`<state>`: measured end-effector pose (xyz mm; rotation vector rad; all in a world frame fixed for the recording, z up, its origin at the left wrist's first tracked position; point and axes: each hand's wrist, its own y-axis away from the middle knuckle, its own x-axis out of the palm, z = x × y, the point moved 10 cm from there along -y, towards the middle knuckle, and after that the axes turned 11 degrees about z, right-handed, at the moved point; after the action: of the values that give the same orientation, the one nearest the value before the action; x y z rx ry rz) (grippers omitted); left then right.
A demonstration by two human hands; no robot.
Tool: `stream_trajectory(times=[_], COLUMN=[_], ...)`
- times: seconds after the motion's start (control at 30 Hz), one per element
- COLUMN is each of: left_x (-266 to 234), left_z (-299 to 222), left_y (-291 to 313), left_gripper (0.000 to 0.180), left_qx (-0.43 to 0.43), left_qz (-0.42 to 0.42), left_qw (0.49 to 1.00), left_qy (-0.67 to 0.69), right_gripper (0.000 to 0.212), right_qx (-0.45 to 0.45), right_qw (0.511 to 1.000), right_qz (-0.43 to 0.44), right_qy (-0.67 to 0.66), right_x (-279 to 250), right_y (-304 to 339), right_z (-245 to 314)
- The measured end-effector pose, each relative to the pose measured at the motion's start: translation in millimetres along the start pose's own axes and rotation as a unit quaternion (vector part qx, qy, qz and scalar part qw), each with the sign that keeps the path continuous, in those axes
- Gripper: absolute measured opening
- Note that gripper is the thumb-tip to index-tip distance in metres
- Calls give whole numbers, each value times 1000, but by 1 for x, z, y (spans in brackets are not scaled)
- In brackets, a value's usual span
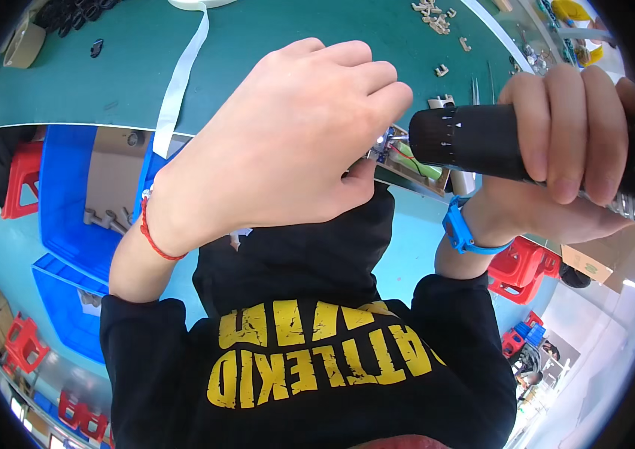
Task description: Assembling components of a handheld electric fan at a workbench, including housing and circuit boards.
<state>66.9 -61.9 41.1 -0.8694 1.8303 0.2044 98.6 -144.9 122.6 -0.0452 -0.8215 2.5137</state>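
Note:
My right hand (576,138) is wrapped round a black electric screwdriver (475,140), which lies nearly level with its dial end pointing left. The metal bit (398,138) reaches to a small electronic assembly (426,166) at the table's near edge. That assembly shows a red wire, a bright green part and a pale frame. My left hand (310,123) is closed at its left end, thumb and fingers pinching it; the back of the hand hides the grip and most of that end. Whether a screw sits under the bit cannot be made out.
Small beige parts (433,16) and tweezers (475,91) lie on the green table (257,37). A white strip (183,75) hangs over its near edge, left of my arm. Blue bins (70,194) and red stools (25,179) stand at the left, another red stool (520,269) at right.

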Motion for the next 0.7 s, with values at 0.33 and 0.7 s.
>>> stream_trajectory(times=[0.33,0.7], left_x=[-1,-4], left_z=[-3,1], left_y=[2,2], left_gripper=[40,36], left_qx=[-5,8], left_qz=[-1,-27], left_qw=[1000,1000], left_qy=[-13,5], right_gripper=[33,31], right_qx=[-65,-72], right_qw=[997,979], right_qz=[7,190], right_qy=[27,-33], right_x=[7,23], right_y=[4,-17], right_z=[2,-9])
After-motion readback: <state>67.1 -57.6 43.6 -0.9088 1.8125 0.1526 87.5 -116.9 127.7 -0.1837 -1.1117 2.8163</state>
